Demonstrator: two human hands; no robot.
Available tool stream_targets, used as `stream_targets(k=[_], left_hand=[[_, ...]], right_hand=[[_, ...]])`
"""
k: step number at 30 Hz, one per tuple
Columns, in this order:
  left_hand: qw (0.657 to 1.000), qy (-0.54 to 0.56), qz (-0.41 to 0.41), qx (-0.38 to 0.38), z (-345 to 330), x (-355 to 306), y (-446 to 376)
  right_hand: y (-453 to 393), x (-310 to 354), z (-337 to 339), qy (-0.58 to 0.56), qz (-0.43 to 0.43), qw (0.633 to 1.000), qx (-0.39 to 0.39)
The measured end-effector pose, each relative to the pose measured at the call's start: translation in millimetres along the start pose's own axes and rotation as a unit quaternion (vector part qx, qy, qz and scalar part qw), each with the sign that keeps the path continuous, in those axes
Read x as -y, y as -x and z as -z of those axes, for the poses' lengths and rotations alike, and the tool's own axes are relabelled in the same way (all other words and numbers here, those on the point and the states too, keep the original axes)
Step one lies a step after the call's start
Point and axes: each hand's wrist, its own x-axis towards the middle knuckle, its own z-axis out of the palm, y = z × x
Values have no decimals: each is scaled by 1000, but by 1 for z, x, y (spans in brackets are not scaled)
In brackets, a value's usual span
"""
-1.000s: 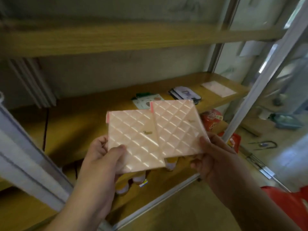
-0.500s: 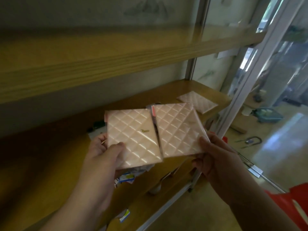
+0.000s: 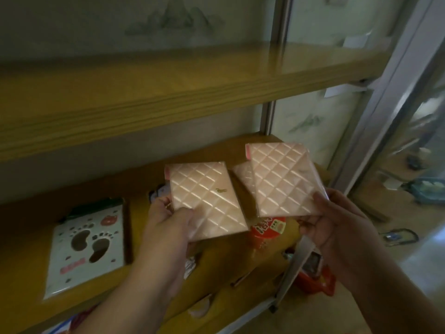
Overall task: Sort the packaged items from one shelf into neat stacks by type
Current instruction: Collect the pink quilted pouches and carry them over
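Each of my hands holds a pink quilted packet over the wooden shelf [image 3: 29, 239]. My left hand [image 3: 168, 227] pinches the left pink packet [image 3: 207, 198] by its lower left corner, thumb on top. The right pink packet [image 3: 284, 179] sits higher and farther right, gripped at its lower right corner by my right hand [image 3: 330, 222]. A third pink packet [image 3: 242, 175] lies on the shelf behind them, mostly hidden. A white packet with brown footprints [image 3: 86, 244] lies flat on the shelf to the left.
An upper wooden shelf [image 3: 168, 92] overhangs close above. A metal upright [image 3: 385, 97] frames the right side. Red snack packs [image 3: 267, 232] and other packets sit on the lower level below my hands. A dark-printed packet [image 3: 159, 191] peeks out behind my left hand.
The two pink packets, side by side and touching before, have moved apart; the right one went up and to the right. The view shifted so the footprint packet now shows at left.
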Motion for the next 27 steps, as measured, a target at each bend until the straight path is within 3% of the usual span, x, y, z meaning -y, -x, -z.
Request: stream_targets(k=[7,15,19,22,27], left_hand=[[998,-47,13,-39,-106,22,-47],[986,-143,-18,-82,-152,44,-76],[948,-303,-69,-68,-158,52,-83],[906,-413,-53,-72,-162,52,-82],[887,-449,-61,-83,-156,48,-69]], right_hand=[[-52,41,55,10,-17,999,35],[-76,53,86,27,-48,997,57],[-86,55,93,51,-47,995,67],[-95,55,97,103,-40,991,68],[-113,47,101,177,-30,980,80]])
